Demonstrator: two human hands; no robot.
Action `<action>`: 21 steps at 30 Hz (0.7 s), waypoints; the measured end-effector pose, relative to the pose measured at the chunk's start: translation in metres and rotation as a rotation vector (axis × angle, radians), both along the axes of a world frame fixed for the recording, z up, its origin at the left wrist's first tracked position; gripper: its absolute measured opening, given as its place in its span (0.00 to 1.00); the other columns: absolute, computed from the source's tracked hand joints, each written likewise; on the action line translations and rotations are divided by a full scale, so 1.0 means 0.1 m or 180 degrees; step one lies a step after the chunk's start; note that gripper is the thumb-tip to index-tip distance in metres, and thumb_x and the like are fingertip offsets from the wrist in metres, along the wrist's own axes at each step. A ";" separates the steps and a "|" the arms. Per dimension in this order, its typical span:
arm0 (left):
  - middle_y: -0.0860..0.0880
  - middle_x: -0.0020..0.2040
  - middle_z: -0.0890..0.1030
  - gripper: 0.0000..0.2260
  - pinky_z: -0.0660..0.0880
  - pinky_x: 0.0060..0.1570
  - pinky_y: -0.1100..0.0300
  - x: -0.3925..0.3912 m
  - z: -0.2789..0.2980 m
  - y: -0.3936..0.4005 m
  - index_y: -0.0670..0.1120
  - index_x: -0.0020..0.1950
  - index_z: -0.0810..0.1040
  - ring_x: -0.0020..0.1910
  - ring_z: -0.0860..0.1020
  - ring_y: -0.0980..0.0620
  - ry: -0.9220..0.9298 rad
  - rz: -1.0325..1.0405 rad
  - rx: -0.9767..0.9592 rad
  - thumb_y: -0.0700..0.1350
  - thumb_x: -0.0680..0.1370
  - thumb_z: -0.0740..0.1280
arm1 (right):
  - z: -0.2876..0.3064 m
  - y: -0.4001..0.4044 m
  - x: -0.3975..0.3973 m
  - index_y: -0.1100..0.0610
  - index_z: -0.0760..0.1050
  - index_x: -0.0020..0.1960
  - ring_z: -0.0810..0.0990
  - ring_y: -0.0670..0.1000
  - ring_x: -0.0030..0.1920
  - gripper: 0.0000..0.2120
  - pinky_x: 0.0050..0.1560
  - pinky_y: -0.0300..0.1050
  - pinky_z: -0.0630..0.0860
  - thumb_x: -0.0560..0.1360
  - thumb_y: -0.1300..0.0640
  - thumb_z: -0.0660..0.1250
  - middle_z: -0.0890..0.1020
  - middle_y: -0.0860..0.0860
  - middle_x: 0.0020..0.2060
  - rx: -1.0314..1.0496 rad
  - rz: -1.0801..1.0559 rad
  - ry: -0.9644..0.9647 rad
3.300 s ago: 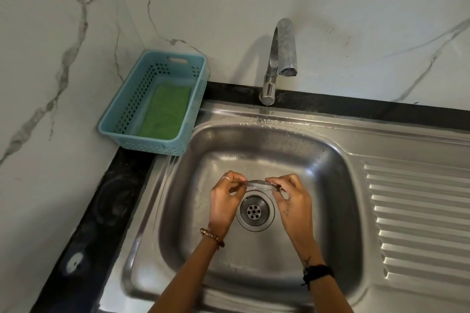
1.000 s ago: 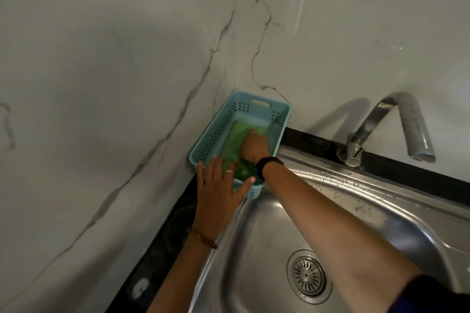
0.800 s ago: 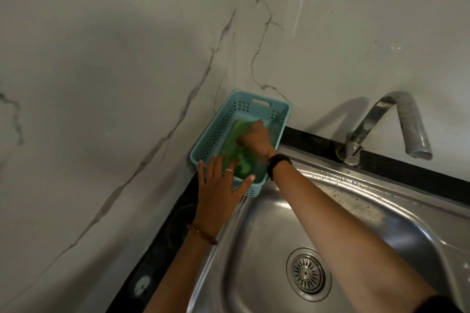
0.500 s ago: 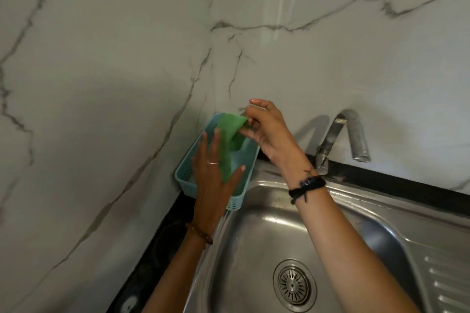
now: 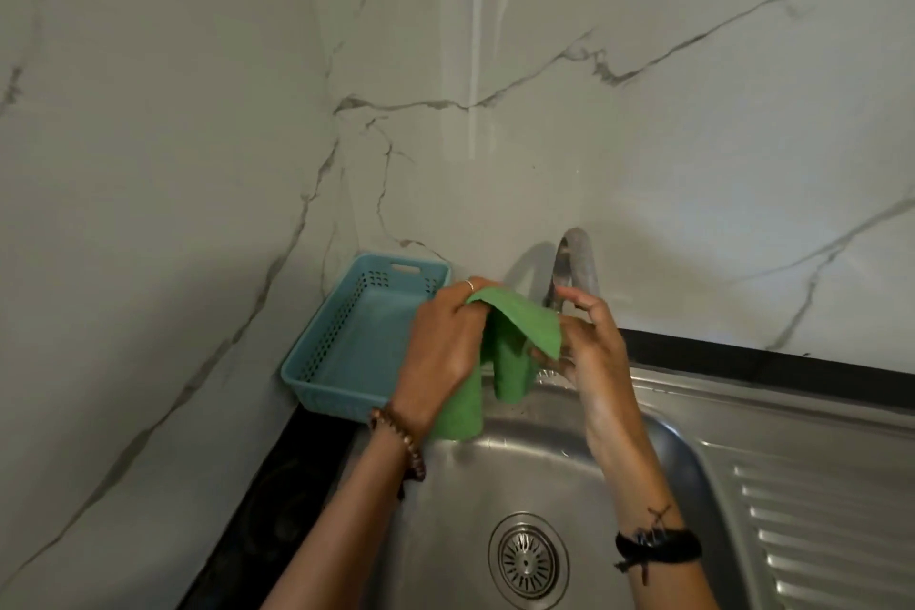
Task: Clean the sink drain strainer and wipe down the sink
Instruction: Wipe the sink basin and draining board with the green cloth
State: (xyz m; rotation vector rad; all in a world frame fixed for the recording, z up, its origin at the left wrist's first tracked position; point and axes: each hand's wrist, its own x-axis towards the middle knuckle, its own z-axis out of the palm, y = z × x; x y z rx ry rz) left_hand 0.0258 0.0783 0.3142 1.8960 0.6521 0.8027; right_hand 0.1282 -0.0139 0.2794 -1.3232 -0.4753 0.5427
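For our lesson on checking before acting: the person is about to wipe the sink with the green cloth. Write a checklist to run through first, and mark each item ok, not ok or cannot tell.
1. Cloth in hand: the green cloth is held by the left hand, with the right hand at its other edge. Ok.
2. Cloth out of the blue basket: nothing lies in it. Ok.
3. Strainer seated in the drain: ok.
4. Sink basin free of dishes: ok.
5. Cloth wet: cannot tell.
6. Water running from the tap: none seen, but the hands hide the spout's mouth; cannot tell.
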 end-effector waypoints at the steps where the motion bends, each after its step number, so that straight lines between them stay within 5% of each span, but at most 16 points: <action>1: 0.41 0.50 0.81 0.13 0.73 0.52 0.52 0.00 -0.08 -0.01 0.40 0.48 0.79 0.50 0.77 0.43 0.0592 -0.0017 0.0193 0.40 0.78 0.55 | -0.11 -0.06 0.00 0.49 0.74 0.55 0.83 0.46 0.46 0.12 0.44 0.41 0.80 0.78 0.63 0.60 0.81 0.51 0.53 -0.0226 -0.0062 -0.0180; 4: 0.37 0.51 0.79 0.17 0.71 0.51 0.53 -0.03 -0.38 -0.06 0.36 0.45 0.76 0.51 0.77 0.42 0.1154 -0.0382 -0.0362 0.46 0.77 0.53 | -0.47 -0.24 -0.07 0.52 0.74 0.57 0.80 0.50 0.54 0.15 0.56 0.47 0.78 0.77 0.68 0.60 0.80 0.55 0.56 -0.0579 -0.0071 -0.0599; 6: 0.36 0.51 0.81 0.17 0.76 0.54 0.48 -0.08 -0.56 -0.12 0.35 0.51 0.78 0.50 0.80 0.40 0.0877 -0.0406 -0.1626 0.45 0.77 0.56 | -0.74 -0.36 -0.11 0.51 0.75 0.57 0.80 0.43 0.52 0.13 0.52 0.35 0.76 0.76 0.65 0.63 0.80 0.53 0.56 -0.0575 -0.0157 -0.0416; 8: 0.41 0.44 0.84 0.11 0.81 0.42 0.54 -0.09 -0.75 -0.13 0.40 0.50 0.80 0.43 0.83 0.45 0.0717 -0.0287 -0.2665 0.43 0.76 0.60 | -1.01 -0.47 -0.14 0.52 0.74 0.57 0.77 0.45 0.50 0.13 0.49 0.37 0.73 0.73 0.53 0.67 0.79 0.51 0.54 -0.0741 -0.0355 0.0424; 10: 0.45 0.37 0.85 0.09 0.79 0.32 0.60 -0.10 -0.93 -0.17 0.42 0.47 0.80 0.36 0.84 0.49 0.0564 -0.0381 -0.3169 0.43 0.76 0.61 | -1.28 -0.58 -0.17 0.54 0.76 0.53 0.77 0.51 0.44 0.24 0.44 0.46 0.73 0.66 0.37 0.67 0.79 0.51 0.46 -0.0952 -0.0121 0.1892; 12: 0.44 0.39 0.86 0.11 0.80 0.34 0.58 -0.11 -1.07 -0.21 0.41 0.48 0.81 0.37 0.84 0.47 0.0439 -0.0440 -0.3561 0.47 0.76 0.63 | -1.47 -0.65 -0.25 0.63 0.78 0.53 0.83 0.60 0.44 0.36 0.42 0.51 0.78 0.65 0.32 0.63 0.83 0.61 0.48 -0.0518 0.0417 0.3282; 14: 0.42 0.44 0.85 0.15 0.81 0.38 0.55 -0.13 -1.20 -0.24 0.41 0.48 0.82 0.40 0.84 0.45 0.0242 -0.0319 -0.3958 0.52 0.75 0.64 | -1.61 -0.74 -0.32 0.67 0.76 0.59 0.83 0.64 0.51 0.40 0.46 0.59 0.81 0.69 0.31 0.59 0.81 0.65 0.56 0.0091 0.0615 0.3792; 17: 0.42 0.39 0.85 0.18 0.80 0.36 0.56 -0.15 -1.31 -0.26 0.40 0.44 0.83 0.37 0.84 0.45 0.0241 -0.0221 -0.4292 0.54 0.75 0.63 | -1.60 -0.90 -0.23 0.65 0.77 0.60 0.82 0.60 0.55 0.40 0.53 0.59 0.79 0.71 0.31 0.54 0.80 0.63 0.59 0.0584 0.0601 0.3679; 21: 0.42 0.43 0.84 0.19 0.80 0.43 0.54 -0.21 -1.33 -0.17 0.38 0.56 0.78 0.41 0.83 0.46 0.0248 -0.0261 -0.4212 0.44 0.68 0.69 | -1.38 -1.12 0.05 0.66 0.70 0.66 0.76 0.61 0.63 0.38 0.64 0.59 0.71 0.75 0.34 0.52 0.75 0.64 0.63 0.1035 0.0879 0.2996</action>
